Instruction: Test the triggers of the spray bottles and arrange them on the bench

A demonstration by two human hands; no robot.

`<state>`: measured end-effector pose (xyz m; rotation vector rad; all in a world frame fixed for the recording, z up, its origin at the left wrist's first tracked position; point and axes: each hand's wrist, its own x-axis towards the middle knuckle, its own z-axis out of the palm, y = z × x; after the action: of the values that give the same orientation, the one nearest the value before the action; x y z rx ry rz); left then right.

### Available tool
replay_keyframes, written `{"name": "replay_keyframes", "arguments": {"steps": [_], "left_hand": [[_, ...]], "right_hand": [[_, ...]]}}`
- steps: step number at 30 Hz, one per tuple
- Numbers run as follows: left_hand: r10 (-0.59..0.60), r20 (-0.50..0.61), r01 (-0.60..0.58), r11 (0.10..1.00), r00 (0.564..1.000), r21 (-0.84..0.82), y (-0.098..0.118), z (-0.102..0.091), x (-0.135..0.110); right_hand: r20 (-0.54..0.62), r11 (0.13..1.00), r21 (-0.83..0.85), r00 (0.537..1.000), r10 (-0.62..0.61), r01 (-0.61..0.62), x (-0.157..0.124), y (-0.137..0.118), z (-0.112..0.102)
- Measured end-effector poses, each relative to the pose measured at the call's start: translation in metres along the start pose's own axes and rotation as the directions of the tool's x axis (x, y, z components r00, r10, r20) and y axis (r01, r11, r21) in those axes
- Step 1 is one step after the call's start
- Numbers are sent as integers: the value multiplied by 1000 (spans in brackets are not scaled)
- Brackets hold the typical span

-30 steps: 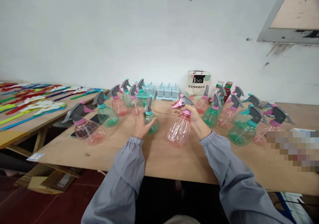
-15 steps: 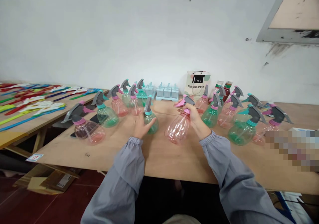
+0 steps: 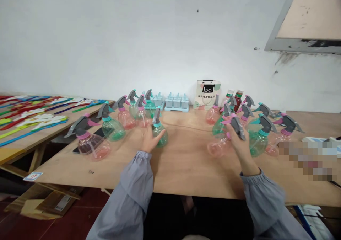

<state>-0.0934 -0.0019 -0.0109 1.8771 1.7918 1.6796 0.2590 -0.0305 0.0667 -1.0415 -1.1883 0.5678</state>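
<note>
My left hand [image 3: 151, 137] is closed round the body of a green spray bottle [image 3: 163, 139] with a grey head, its thumb across the front and its fingers partly hidden behind. That bottle stands upright on the table. My right hand [image 3: 239, 140] grips a pink spray bottle [image 3: 216, 148] at its neck and grey-and-pink trigger head; the bottle looks slightly blurred. Close behind it is another green spray bottle [image 3: 218, 127]. To the right of my right hand stands a green spray bottle with a teal collar [image 3: 259, 144].
More pink and green spray bottles stand at left, including a pink one [image 3: 99, 151], and at right. Ice-pop moulds [image 3: 176, 105], a paper bag [image 3: 207, 95] and red-filled bottles [image 3: 238, 100] line the wall. Colourful strips cover the left table [image 3: 53, 135]. A pixelated patch hides something at right.
My right hand has carried the pink spray bottle to the right, close to the right-hand group. My left hand stays on the green spray bottle. The view has shifted slightly.
</note>
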Motion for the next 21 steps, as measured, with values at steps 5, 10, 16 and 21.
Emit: {"name": "replay_keyframes", "arguments": {"steps": [5, 10, 16, 21], "left_hand": [[-2, 17, 2, 1000, 1000, 0, 1, -1, 0], [-13, 27, 13, 1000, 1000, -7, 1, -2, 0], [7, 21, -7, 1000, 1000, -20, -1, 0, 0], [1, 53, 4, 996, 999, -85, -3, 0, -1]], "right_hand": [[-191, 953, -297, 974, -123, 62, 9, 4, -37], [-162, 926, -370, 977, -137, 68, 12, 19, -38], [-197, 931, -349, 963, -181, 104, 12, 32, -31], [-251, 865, -324, 846, -469, 383, -5, 34, -38]]}}
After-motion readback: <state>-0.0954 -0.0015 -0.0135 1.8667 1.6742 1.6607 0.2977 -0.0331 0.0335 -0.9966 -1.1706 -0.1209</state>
